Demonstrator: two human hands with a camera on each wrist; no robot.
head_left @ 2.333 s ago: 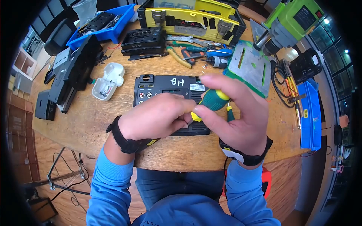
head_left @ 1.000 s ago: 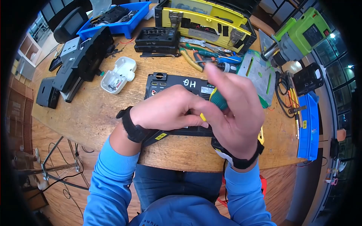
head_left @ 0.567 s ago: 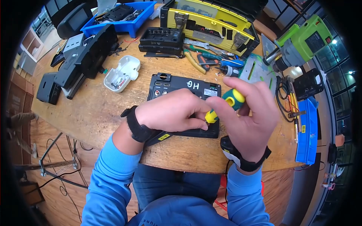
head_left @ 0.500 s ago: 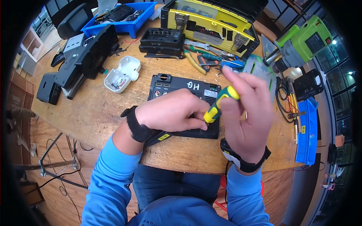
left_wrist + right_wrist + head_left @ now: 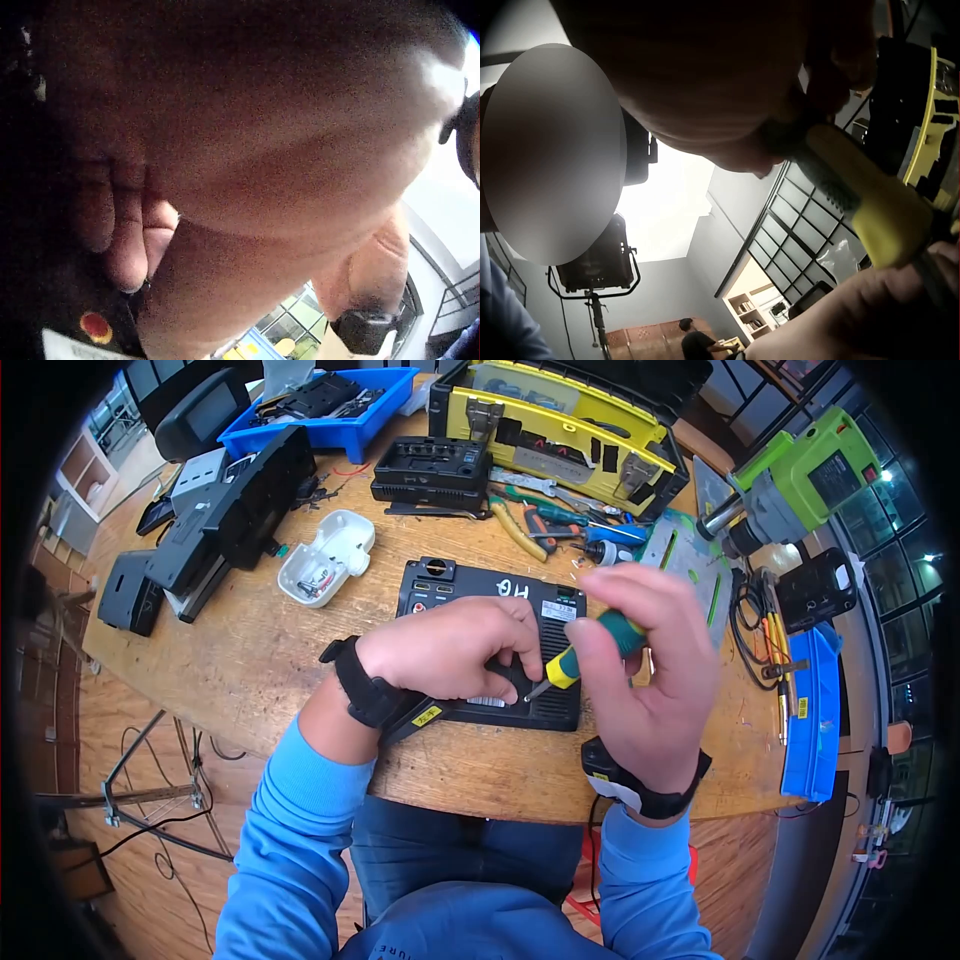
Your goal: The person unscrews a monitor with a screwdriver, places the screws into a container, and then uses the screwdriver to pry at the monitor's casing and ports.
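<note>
A black device marked HQ (image 5: 487,582) lies flat on the wooden table. Gripped by my right hand (image 5: 655,670) is a green and yellow screwdriver (image 5: 563,669), tilted, its bare shaft reaching the device's surface near the lower edge. My left hand (image 5: 450,650) rests over the device, fingers bent down and thumb apart from the forefinger, just left of the shaft. The left wrist view is mostly filled by the left hand (image 5: 255,135); its fingertips hang close to the dark device. In the right wrist view, the screwdriver's yellow collar (image 5: 889,225) shows below the shadowed right hand (image 5: 705,82).
A white container (image 5: 348,542) with small metal parts stands left of the device. Behind are a black unit (image 5: 430,472), pliers and other hand tools, and a yellow toolbox (image 5: 555,445). A green drill press (image 5: 800,480) and blue bin (image 5: 822,710) stand right; black casings (image 5: 235,510) lie left.
The left fingers have parted from the screwdriver's lower end and drawn back left, leaving its metal shaft in view. My right fingers have closed further over the handle, which leans lower to the right.
</note>
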